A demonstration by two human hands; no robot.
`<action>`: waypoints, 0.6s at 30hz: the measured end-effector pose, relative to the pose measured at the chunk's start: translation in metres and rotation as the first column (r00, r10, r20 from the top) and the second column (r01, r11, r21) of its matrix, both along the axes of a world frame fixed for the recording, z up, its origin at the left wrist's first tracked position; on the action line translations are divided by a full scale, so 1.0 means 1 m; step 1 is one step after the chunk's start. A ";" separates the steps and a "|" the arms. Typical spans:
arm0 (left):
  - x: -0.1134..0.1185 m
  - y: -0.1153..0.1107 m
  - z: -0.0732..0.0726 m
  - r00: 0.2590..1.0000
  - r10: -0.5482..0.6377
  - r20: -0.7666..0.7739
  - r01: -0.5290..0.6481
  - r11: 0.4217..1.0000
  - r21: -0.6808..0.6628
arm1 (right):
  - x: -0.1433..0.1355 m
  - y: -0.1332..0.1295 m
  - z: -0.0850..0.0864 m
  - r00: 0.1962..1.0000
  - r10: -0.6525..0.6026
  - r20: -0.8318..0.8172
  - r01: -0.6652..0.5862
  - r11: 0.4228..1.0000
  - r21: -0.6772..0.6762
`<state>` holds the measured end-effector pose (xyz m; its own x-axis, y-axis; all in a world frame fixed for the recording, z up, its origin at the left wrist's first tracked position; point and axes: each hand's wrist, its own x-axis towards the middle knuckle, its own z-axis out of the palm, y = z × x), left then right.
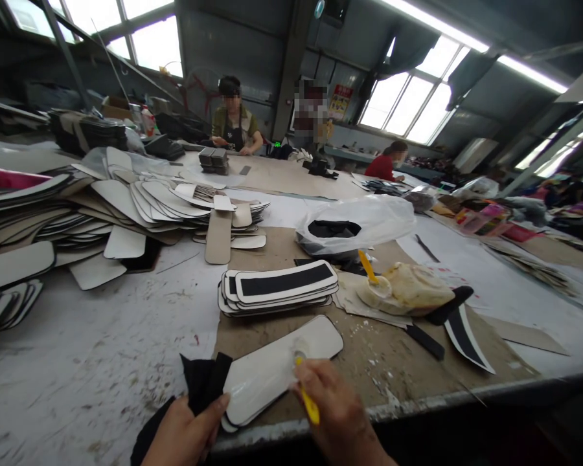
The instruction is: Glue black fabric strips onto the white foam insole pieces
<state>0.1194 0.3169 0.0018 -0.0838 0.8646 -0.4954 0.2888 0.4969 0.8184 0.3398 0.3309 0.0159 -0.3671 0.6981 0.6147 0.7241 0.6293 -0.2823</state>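
Note:
A pale, rounded-end panel [276,362] lies at the table's near edge, with at least one more beneath it and a wet-looking shine on top. My left hand [187,430] is closed around black fabric strips [206,382], its thumb at the panel's left end. In my right hand [333,401] is a yellow-handled brush [309,406], whose blurred whitish head touches the panel. Just behind sits a stack of white panels [228,304], the top one bearing a black strip [286,281]. Right of that stack, another yellow handle [368,265] sticks out of a glue-smeared tub [379,288].
Large piles of pale panels [146,200] cover the left side. A clear plastic bag [379,217] with black material stands behind the tub. One curved panel with a black strip [468,340] lies to the right. Across the table a person [233,123] works; another in red [383,165] sits farther right.

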 end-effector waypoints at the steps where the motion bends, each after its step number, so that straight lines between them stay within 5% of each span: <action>1: 0.000 0.000 -0.002 1.000 -0.004 0.010 0.004 1.000 0.006 | -0.008 -0.004 -0.002 0.996 0.078 -0.047 -0.080 0.996 -0.042; 4: -0.003 0.001 -0.007 0.999 -0.029 0.012 0.029 0.999 0.016 | -0.032 -0.017 0.001 0.922 0.210 -0.324 -0.290 0.930 -0.224; 7: -0.004 0.002 -0.008 0.999 -0.042 -0.022 0.042 0.999 0.002 | -0.039 -0.015 0.005 0.787 -0.071 -0.613 -0.292 0.832 -0.471; 10: -0.002 0.001 -0.003 0.999 -0.028 -0.043 0.028 1.000 -0.009 | -0.020 0.001 0.004 0.703 -0.342 -0.623 -0.156 0.781 -0.605; 15: 0.003 -0.001 0.005 1.000 0.022 -0.019 -0.023 0.999 -0.025 | 0.042 0.019 0.006 0.782 -0.485 -0.392 0.301 0.844 -0.443; 18: 0.003 0.001 0.008 0.996 0.078 0.035 -0.077 0.997 -0.013 | 0.064 0.014 0.019 0.848 -0.448 -0.282 0.403 0.892 -0.207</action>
<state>0.1220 0.3176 0.0099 -0.1322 0.8506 -0.5089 0.2197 0.5258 0.8217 0.4040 0.3451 0.0352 0.1811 0.8252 0.5351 0.7707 0.2190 -0.5984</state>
